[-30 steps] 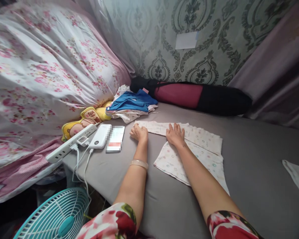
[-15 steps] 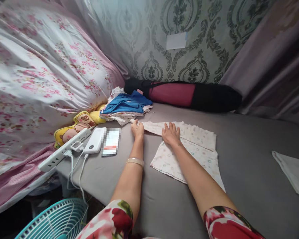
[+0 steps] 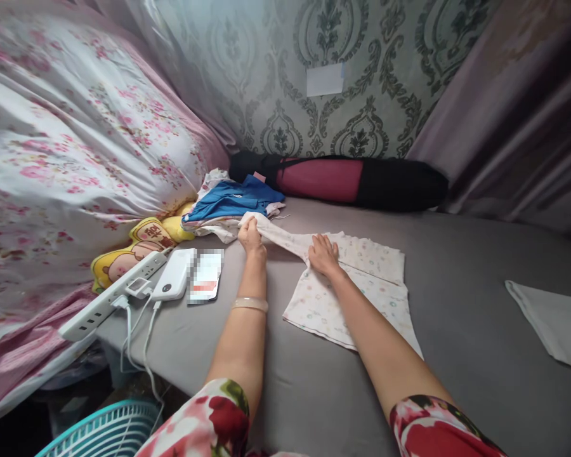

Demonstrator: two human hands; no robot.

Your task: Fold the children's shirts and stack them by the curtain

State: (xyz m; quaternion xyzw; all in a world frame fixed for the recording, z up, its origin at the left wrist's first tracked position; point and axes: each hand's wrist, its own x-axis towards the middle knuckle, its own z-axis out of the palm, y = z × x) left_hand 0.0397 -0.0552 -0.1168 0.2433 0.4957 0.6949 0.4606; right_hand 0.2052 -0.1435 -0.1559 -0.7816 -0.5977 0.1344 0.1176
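A small white long-sleeved shirt [image 3: 371,273] with a faint print lies on the grey bed sheet, its upper part folded over in a strip. My left hand [image 3: 251,236] is closed on the end of its sleeve [image 3: 278,236], which is lifted a little off the sheet. Spread flat on the shirt near the base of that sleeve is my right hand [image 3: 323,255], fingers apart. Just behind my left hand lies a heap of clothes with a blue garment [image 3: 235,198] on top.
At left are a power strip [image 3: 109,298], a white power bank [image 3: 175,274] with cables, a phone [image 3: 205,276] and a yellow plush toy [image 3: 118,257]. A black and maroon long bag [image 3: 323,179] lies along the wall. White cloth [image 3: 552,320] is at right; a turquoise fan [image 3: 109,431] stands below the bed edge.
My left hand has raised the sleeve end slightly, so the sleeve now curves up from the sheet. My right hand stays on the shirt. The whole view has shifted a little.
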